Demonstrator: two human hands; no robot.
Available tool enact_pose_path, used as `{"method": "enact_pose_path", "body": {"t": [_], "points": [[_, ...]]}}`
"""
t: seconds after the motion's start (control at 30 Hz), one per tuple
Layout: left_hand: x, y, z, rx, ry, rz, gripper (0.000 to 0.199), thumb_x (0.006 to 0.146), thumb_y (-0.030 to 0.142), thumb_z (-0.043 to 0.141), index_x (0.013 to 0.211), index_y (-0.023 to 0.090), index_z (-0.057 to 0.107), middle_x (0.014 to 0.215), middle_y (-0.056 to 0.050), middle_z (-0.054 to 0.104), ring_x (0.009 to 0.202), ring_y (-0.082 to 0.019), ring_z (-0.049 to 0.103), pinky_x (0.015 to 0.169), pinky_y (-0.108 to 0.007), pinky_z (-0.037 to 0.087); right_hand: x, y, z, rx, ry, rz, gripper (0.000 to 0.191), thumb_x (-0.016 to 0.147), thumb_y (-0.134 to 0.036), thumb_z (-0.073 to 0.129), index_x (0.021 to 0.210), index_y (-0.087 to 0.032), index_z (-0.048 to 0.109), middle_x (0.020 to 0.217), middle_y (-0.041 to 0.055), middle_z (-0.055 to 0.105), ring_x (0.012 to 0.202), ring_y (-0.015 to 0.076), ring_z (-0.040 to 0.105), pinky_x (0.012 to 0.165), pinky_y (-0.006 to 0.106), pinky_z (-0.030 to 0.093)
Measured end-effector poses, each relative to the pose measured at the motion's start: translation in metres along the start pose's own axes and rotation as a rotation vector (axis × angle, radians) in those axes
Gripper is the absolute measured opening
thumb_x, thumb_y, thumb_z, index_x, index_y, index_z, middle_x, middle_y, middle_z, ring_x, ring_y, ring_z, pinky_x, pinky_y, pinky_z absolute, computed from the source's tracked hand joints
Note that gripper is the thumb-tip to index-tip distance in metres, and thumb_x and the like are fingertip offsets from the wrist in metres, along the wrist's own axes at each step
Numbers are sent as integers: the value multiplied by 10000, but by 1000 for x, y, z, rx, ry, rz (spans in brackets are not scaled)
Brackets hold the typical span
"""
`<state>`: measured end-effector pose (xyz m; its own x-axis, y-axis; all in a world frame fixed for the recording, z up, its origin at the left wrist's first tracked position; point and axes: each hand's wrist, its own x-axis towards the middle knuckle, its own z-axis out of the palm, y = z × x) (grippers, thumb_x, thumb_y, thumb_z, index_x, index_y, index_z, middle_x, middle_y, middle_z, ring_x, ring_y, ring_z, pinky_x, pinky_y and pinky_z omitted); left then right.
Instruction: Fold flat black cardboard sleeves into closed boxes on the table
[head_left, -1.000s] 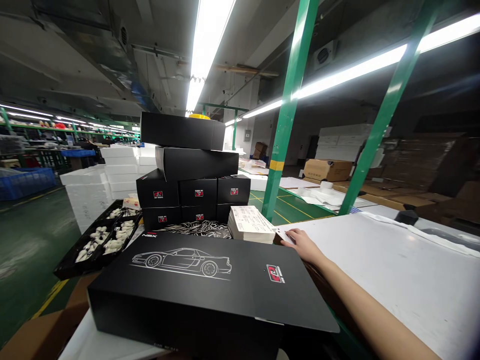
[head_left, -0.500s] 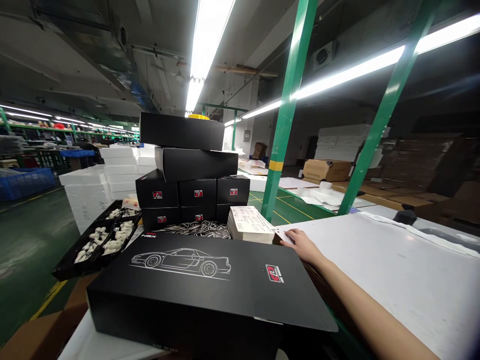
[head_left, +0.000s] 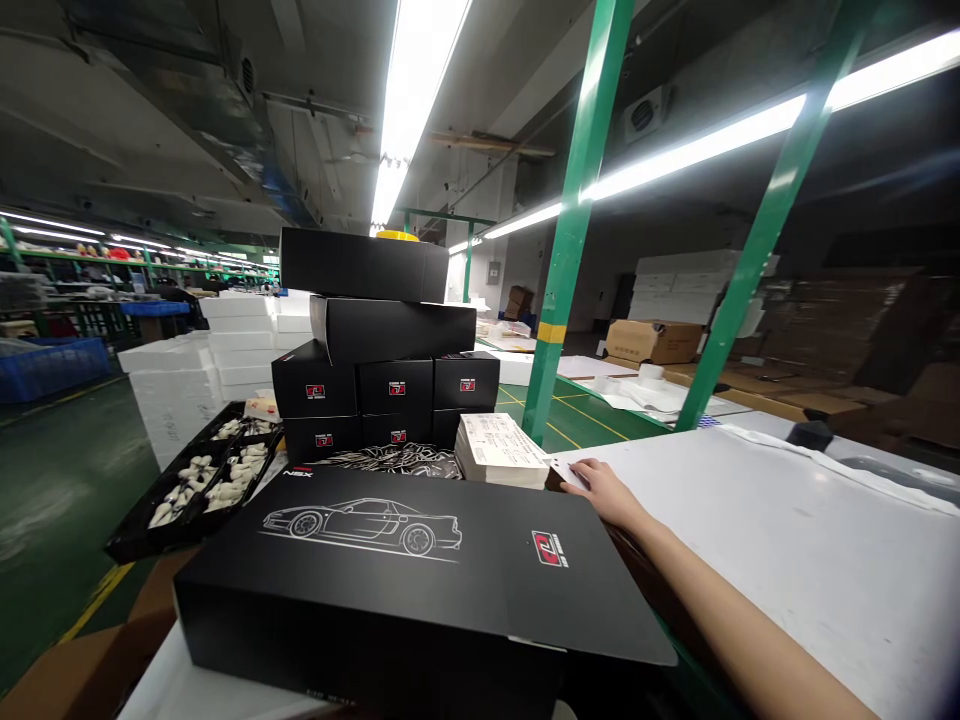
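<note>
My right hand (head_left: 607, 493) reaches in from the lower right, its fingertips at a small white card corner (head_left: 562, 470). The hand lies just beyond the far right corner of a large black box (head_left: 390, 565), which is printed with a white car outline and a red logo. Left of the fingertips sits a thick stack of printed paper (head_left: 501, 450). Behind it rises a pile of smaller black boxes (head_left: 390, 385). My left hand is not in view.
A white-topped table (head_left: 757, 540) spreads to the right. On the left, a black tray (head_left: 169, 470) holds white parts. White foam boxes (head_left: 176, 390) stand behind it. Green steel posts (head_left: 577, 220) rise beyond the table, and cardboard boxes stand further back.
The view has shifted very slightly. My right hand and the boxes keep the same places relative to each other.
</note>
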<state>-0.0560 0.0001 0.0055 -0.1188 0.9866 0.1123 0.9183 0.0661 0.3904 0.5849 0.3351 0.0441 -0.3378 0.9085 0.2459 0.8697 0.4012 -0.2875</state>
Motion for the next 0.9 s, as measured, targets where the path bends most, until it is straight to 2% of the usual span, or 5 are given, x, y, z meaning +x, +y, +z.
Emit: {"method": "enact_pose_path", "body": {"t": [0.13, 0.23, 0.4, 0.57, 0.9], "points": [[-1, 3, 5, 68, 87, -52, 553, 720, 463, 410, 1113, 474, 799, 1118, 234, 786, 1314, -367, 643, 938, -458, 553, 0, 0, 0, 7, 0, -2, 416, 958, -525, 562, 1137, -205, 758, 1353, 178, 679, 1342, 363, 584, 1094, 449, 508], [-1, 6, 6, 101, 95, -55, 553, 708, 468, 379, 1060, 490, 806, 1095, 254, 775, 1322, -360, 643, 930, -468, 554, 1, 1, 0, 11, 3, -2, 403, 952, -517, 575, 1141, -214, 760, 1342, 171, 686, 1331, 360, 591, 1086, 448, 509], [-2, 10, 3, 117, 98, -47, 576, 734, 430, 354, 1089, 449, 808, 1099, 205, 785, 1255, -344, 694, 877, -458, 559, 1, 1, 0, 16, 7, -2, 420, 950, -520, 576, 1154, -199, 753, 1366, 189, 675, 1336, 365, 587, 1076, 455, 512], [-4, 12, 5, 125, 161, -54, 537, 762, 471, 342, 988, 433, 827, 1028, 219, 797, 1262, -336, 686, 900, -483, 539, 1, 2, 1, 11, 5, -8, 432, 954, -532, 565, 1126, -185, 758, 1348, 196, 679, 1322, 367, 593, 1086, 450, 505], [-2, -7, 17, 85, 181, -32, 495, 837, 491, 383, 1063, 398, 812, 1066, 187, 815, 1157, -301, 739, 875, -433, 547, 3, 6, 4, 6, 13, -9, 443, 955, -529, 567, 1184, -194, 744, 1375, 191, 674, 1336, 361, 588, 1087, 460, 507]]}}
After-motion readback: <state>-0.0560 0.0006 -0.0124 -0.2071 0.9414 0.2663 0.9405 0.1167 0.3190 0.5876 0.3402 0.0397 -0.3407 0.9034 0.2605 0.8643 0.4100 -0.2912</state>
